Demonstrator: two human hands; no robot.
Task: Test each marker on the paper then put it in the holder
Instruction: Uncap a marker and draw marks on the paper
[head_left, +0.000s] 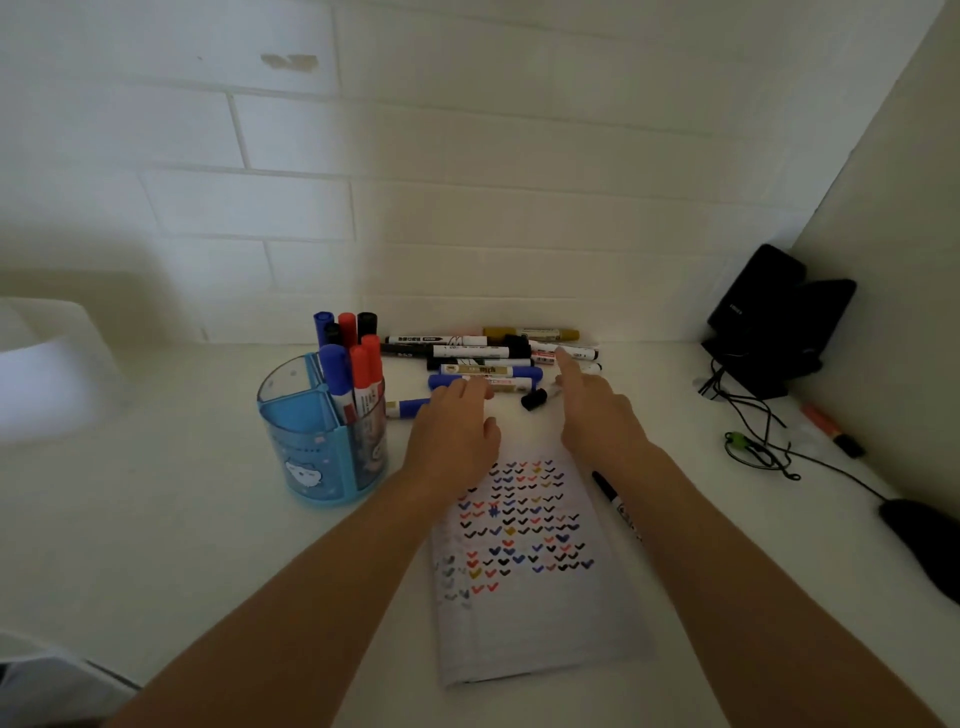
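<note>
Here, both bare forearms reach up from the bottom of the frame over a white tabletop (156, 519). The left hand (457, 436) lies palm down at centre frame, fingers loosely straight and the thumb apart, its fingertips (480, 391) on a blue-capped marker (488, 384) at the near edge of a pile of markers (483, 353) that lies against the tiled wall. The right hand (597, 410), just right of it, stretches its index finger (563, 364) out to a white marker (571, 352) in the pile; how its other fingers lie cannot be told. A loose black cap (534, 399) sits between the two hands. The paper (530, 623), covered with rows of small coloured ticks, lies below the hands, partly under the left wrist. A black marker (615, 501) lies at its right edge. The blue holder (311, 447), left of centre, already carries blue, red and black markers (353, 364) standing upright. At the right edge are a black box (769, 301), cables (753, 447) and an orange highlighter (831, 428).
</note>
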